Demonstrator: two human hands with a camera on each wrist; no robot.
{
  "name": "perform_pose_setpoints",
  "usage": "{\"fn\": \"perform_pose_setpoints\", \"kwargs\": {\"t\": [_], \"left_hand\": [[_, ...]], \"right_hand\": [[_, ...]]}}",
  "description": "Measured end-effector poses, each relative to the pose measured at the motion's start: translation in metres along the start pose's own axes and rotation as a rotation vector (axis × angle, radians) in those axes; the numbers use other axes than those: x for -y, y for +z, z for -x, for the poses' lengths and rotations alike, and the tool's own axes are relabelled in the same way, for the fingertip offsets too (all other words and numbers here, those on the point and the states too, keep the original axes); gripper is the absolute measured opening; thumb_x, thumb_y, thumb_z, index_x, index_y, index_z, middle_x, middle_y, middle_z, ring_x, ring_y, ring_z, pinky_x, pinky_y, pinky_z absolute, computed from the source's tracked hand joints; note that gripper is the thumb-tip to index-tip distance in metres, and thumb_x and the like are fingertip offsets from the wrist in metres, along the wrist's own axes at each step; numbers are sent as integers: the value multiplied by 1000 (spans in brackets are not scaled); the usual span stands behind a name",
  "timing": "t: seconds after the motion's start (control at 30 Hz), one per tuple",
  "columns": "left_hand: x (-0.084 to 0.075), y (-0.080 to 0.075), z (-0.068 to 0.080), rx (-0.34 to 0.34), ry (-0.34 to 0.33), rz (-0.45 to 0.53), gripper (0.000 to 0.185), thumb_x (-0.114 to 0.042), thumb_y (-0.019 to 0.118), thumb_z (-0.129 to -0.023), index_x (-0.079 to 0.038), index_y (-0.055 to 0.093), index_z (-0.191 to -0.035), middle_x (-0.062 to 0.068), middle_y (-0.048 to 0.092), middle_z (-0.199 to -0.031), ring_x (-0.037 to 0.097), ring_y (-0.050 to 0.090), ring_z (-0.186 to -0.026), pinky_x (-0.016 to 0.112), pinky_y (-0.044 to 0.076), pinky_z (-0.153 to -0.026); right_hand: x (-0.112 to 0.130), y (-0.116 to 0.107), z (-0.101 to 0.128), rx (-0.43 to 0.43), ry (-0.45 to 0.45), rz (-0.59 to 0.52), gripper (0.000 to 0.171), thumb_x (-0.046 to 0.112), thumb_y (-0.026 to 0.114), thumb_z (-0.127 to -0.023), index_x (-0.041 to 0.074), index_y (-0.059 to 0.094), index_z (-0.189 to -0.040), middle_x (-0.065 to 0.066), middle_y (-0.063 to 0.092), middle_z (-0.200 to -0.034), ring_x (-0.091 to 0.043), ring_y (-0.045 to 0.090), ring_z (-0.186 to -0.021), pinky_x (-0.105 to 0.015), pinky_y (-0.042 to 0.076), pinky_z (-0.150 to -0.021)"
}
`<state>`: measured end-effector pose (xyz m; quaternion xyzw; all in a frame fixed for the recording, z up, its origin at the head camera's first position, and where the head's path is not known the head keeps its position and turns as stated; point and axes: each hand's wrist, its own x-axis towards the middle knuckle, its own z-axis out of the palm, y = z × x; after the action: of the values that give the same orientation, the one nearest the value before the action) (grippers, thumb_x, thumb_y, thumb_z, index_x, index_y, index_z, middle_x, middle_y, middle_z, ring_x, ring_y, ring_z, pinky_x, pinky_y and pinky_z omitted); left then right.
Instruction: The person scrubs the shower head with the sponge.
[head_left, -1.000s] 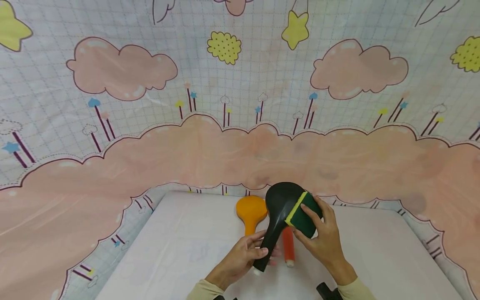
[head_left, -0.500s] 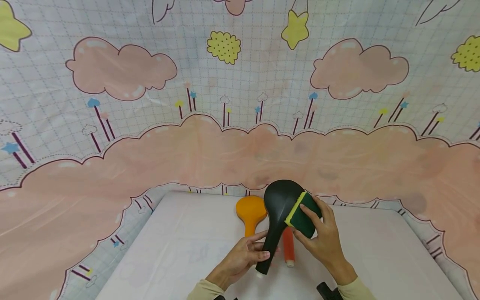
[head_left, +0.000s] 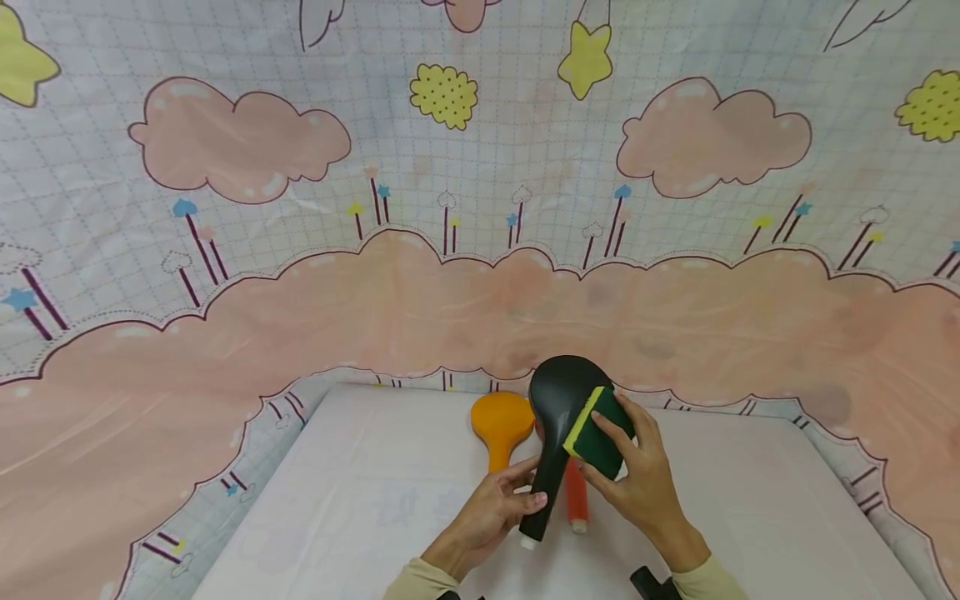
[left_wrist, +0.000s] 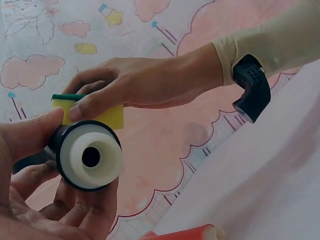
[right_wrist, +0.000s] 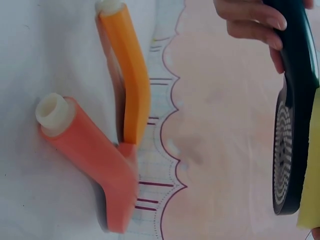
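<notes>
My left hand [head_left: 498, 510] grips the handle of a black shower head [head_left: 557, 398] and holds it up over the white table [head_left: 360, 517]. My right hand [head_left: 639, 483] holds a green and yellow sponge [head_left: 600, 433] against the right side of its head. The left wrist view looks into the white end of the handle [left_wrist: 92, 156], with the sponge [left_wrist: 107, 114] and right hand [left_wrist: 145, 82] behind it. In the right wrist view the black shower head [right_wrist: 292, 140] is edge-on, showing its ringed nozzle face.
An orange shower head [head_left: 501, 425] and a red one [head_left: 576, 502] lie on the table under the hands; both also lie side by side as the orange [right_wrist: 131, 75] and red [right_wrist: 87, 150] shower heads. A cloud-print cloth [head_left: 450, 292] hangs behind the table.
The black shower head has tilted a little more upright, its handle end swinging slightly right. The sponge has slid a bit down and left over the head.
</notes>
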<state>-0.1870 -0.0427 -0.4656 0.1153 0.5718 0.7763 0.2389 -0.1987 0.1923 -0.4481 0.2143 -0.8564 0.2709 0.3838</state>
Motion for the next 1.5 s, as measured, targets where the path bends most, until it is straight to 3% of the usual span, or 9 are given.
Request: {"fn": "perform_pose_setpoints", "kwargs": {"t": [0.2,0.27,0.37,0.5,0.6,0.7,1.0,1.3,1.5], "left_hand": [[-3,3,-4,-36,8,-22,58,-12,70,-90,-12,51,-144,7,57,-111,16,60,-92,28,49,-85],[-3,4,-5,-40,12,-21,58,-11,69,-90,-12,50,-145,7,57,-111,15,61,-91,27,50,-85],[-2,4,-6,-41,2,-1,57,-12,67,-92,-11,48,-146,7,57,-114,15,61,-92,27,50,-86],[-1,4,-6,-46,-19,35,56,-13,65,-94,-12,47,-147,7,57,-121,14,61,-98,28,49,-91],[0,3,-7,-56,-34,55,55,-14,63,-95,-13,46,-147,8,56,-124,15,61,-102,30,48,-94],[0,2,-8,-65,-41,72,54,-15,62,-96,-13,46,-147,8,56,-124,15,61,-103,31,49,-95],[4,-4,-11,-33,-56,180,53,-15,59,-98,-11,43,-149,6,63,-124,15,60,-104,36,51,-99],[4,-6,-11,34,-33,182,56,-7,56,-97,-10,39,-151,8,61,-133,15,60,-112,36,48,-100],[5,-7,-9,76,-24,149,57,-3,57,-96,-10,41,-150,8,60,-129,18,60,-115,35,48,-99]], "right_hand": [[2,1,1,28,-52,-7,61,52,76,-79,18,63,-129,-18,41,-150,-34,41,-131,-53,53,-87],[3,1,2,49,-69,-20,65,36,84,-72,19,62,-130,-18,41,-150,-33,41,-130,-54,54,-86],[5,2,4,83,-83,-31,70,25,85,-66,21,61,-132,-16,39,-152,-31,40,-131,-52,54,-89],[5,4,6,102,-107,-50,70,23,84,-66,22,61,-132,-15,38,-152,-29,40,-131,-37,49,-101],[6,5,7,106,-120,-65,70,22,83,-65,23,61,-132,-14,39,-152,-28,40,-132,-22,37,-107],[8,6,9,123,-127,-90,69,22,83,-66,23,61,-132,-14,39,-153,-27,39,-134,-15,28,-110],[11,7,9,118,-181,-114,69,22,82,-64,24,62,-130,-14,42,-151,-25,39,-135,-15,28,-110],[4,5,0,122,-239,-120,66,22,81,-64,23,64,-128,-14,45,-149,-27,40,-134,-11,22,-113],[-2,1,-6,155,-186,-84,64,25,83,-66,24,64,-127,-12,44,-150,-27,41,-133,-20,37,-109]]}}
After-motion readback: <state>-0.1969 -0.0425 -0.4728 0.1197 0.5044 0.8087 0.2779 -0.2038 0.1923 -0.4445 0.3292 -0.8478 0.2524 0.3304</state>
